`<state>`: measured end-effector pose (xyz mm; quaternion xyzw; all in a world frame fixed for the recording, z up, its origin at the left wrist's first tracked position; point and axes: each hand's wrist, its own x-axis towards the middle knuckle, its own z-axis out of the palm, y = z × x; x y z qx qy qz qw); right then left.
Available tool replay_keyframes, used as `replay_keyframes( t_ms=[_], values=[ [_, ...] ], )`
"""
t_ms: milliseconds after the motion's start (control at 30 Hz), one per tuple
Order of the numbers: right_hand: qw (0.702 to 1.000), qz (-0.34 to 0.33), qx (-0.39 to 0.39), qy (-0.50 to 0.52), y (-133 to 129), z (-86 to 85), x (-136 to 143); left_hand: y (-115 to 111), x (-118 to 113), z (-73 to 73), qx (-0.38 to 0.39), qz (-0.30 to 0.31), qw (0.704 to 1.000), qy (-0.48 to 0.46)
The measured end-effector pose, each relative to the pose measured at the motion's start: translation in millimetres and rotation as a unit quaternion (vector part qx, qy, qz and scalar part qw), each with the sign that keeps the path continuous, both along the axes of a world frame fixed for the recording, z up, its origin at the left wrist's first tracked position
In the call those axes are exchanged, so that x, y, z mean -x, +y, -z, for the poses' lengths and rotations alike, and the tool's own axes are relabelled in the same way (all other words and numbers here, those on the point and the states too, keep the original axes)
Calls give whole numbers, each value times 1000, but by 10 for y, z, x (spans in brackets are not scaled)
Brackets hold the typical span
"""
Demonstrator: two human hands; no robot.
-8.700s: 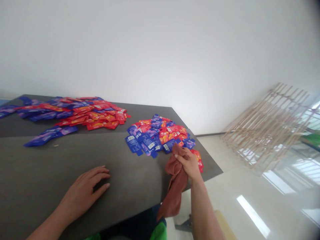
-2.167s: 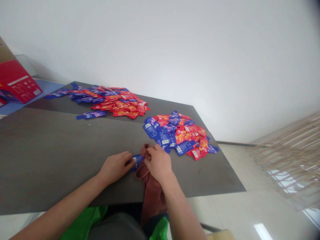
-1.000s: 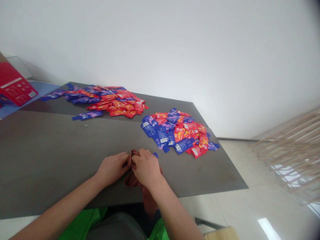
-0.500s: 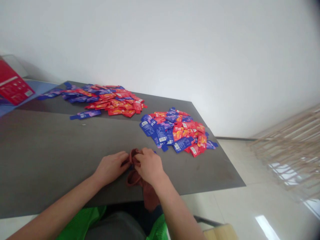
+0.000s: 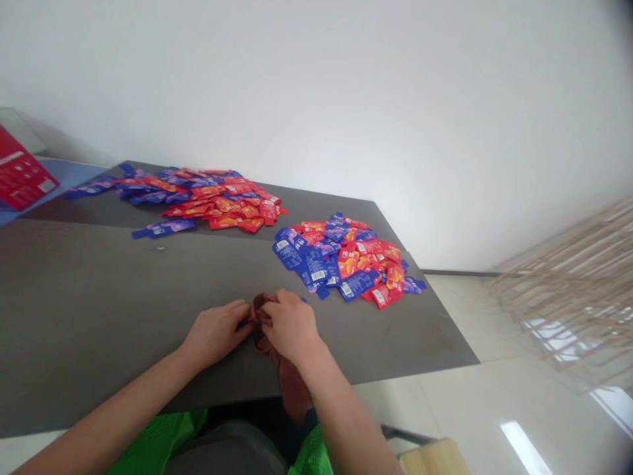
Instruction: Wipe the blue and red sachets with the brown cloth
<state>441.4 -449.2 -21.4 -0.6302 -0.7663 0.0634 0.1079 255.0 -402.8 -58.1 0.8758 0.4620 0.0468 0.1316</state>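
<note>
Close to the table's front edge, my left hand (image 5: 216, 332) and my right hand (image 5: 291, 324) meet over a reddish-brown strip of soft material, like cloth (image 5: 295, 390). My left fingers are closed on its left side. From the right, the fingers of my other hand pinch a curled, looped part of it. Its lower end hangs over the table edge below my right wrist. What lies between my fingertips is partly hidden. A small blue bit shows just beyond my right knuckles.
Red and blue flat packets lie in a near pile (image 5: 341, 257) at the right and a far pile (image 5: 212, 194) by the wall. One blue packet (image 5: 165, 228) lies apart. A red box (image 5: 22, 173) stands far left. Wooden slats (image 5: 568, 290) are beyond the grey table (image 5: 123, 316).
The open loop that hung below my hands has become smaller and is drawn up closer to my fingers. Both hands stay almost in place. The whole view has shifted slightly.
</note>
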Motion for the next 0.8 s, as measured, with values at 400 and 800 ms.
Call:
replay_keyframes(
  t_ms=[400, 800],
  values=[
    [994, 113, 4, -14, -98, -25, -431, 3, -13, 3, -9, 1, 1000, 13],
    [978, 200, 52, -11, 21, 50, -627, 3, -21, -32, -9, -3, 1000, 13]
  ],
)
